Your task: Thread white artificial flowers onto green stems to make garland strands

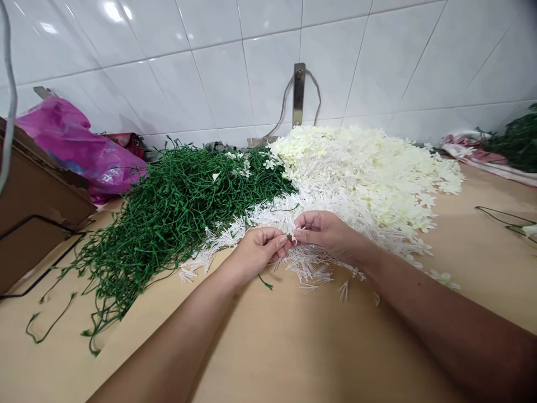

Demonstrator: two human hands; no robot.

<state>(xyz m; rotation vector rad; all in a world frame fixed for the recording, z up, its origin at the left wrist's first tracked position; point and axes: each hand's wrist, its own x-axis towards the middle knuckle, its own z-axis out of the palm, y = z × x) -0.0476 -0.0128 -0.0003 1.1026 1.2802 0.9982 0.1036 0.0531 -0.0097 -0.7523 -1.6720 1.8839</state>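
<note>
Just in front of the white heap, my two hands meet fingertip to fingertip. My left hand point(265, 249) pinches a green artificial flower stem point(265, 284), whose loose end hangs below the fingers. Closed in a pinch, my right hand point(321, 229) holds a small white piece at the stem's tip; it looks like a stamen piece, though the fingers cover most of it. Around and behind the hands lie many white stamen pieces point(312, 268). A tangled pile of green stems point(180, 190) is to the left, and cream petal pieces point(386, 168) are heaped to the right.
At the left stand a cardboard box point(37, 201) and a pink plastic bag point(79, 145). A metal bracket point(298, 92) is fixed to the tiled wall point(201, 56). Loose stems lie on the brown tabletop point(285, 347). More greenery point(518, 140) rests on a cloth at far right.
</note>
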